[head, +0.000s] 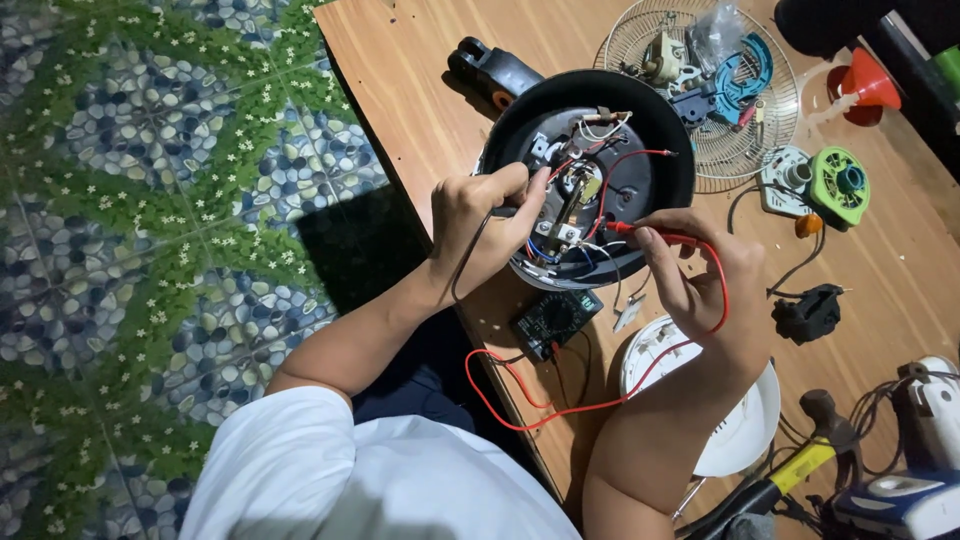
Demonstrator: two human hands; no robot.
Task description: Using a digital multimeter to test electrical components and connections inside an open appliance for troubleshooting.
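1. Two hands probe an upturned black cooker base (640,100) on the wooden table (420,80).
2. Left hand (480,225) pinches the black probe (515,210) at the wiring.
3. Right hand (700,285) pinches the red probe (650,233) (tip pointing left), nearer the terminals; multimeter (555,320) lies just below.

Bench clutter, placed rel. to the round wire fan guard (640,40)

Guard lies at far edge of wooden table (400,60), w/ small blue and grey parts (735,85) piled in it. Just right: red funnel (868,82). Below-right: green-and-white motor part (835,185), then a black plug block (808,313) nearer. Well below: white round plate (745,430), yellow-handled hammer (810,450), blue-white iron (905,500) at the corner. Far left, off the table: pebble-and-flower patterned floor (130,200).
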